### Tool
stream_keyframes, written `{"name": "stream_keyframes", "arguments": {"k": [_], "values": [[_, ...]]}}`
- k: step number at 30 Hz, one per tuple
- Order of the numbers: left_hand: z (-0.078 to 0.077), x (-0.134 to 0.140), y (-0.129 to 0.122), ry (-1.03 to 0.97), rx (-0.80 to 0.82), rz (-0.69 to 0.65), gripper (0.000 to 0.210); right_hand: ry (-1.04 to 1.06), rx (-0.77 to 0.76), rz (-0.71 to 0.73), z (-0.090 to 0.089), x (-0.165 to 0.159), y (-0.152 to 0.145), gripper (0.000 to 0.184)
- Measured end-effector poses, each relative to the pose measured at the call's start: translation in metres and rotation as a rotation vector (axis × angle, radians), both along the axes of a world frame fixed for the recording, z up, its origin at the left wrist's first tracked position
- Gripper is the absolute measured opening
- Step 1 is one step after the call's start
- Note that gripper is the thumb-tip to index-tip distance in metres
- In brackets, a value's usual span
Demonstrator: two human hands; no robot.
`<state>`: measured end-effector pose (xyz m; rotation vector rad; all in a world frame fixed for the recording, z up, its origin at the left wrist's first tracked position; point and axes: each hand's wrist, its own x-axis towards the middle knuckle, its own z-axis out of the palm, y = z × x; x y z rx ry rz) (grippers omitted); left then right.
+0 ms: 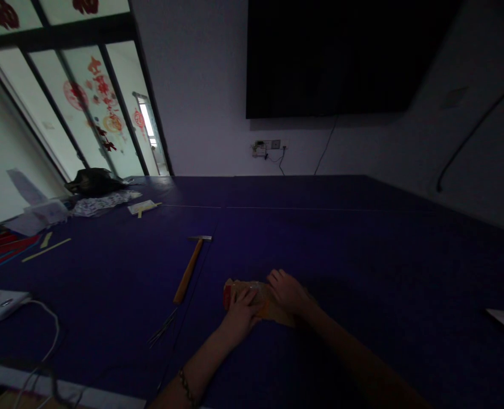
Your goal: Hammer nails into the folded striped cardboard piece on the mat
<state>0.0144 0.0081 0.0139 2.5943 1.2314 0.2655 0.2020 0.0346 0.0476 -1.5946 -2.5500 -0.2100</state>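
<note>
- My left hand (242,313) lies over a brown piece of what looks like card (274,312), fingers a little apart and pressing from above.
- My right hand (289,294) is bent over the piece's other end, fingers curled; I cannot tell whether they pinch its edge or only rest there.
- The piece lies flat on the dark blue table (341,250), under both palms and between them, with a red patch (227,296) showing beyond my left fingers and a shiny, clear layer by the fingertips.
- I judge the step in hand to be steadying and handling this piece; the next move calls for a firm left hand and a sure hold with the right.
- Left of my hands, apart from them, lies a hammer (187,277), with thin metal rods (162,328) just below its handle.
- Farther left are a white device (3,304) and its cable (54,324).
</note>
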Motion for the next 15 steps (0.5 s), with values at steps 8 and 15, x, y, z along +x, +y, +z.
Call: {"name": "stream_keyframes", "arguments": {"k": [8,15], "values": [[0.012,0.003,-0.006,-0.005,-0.028,0.018,0.038,0.219,0.223,-0.176,-0.032,0.012,-0.011,0.041],[0.039,0.011,0.001,0.011,-0.083,0.014,0.031,0.556,0.352,-0.158,-0.016,0.008,-0.036,0.040]]}}
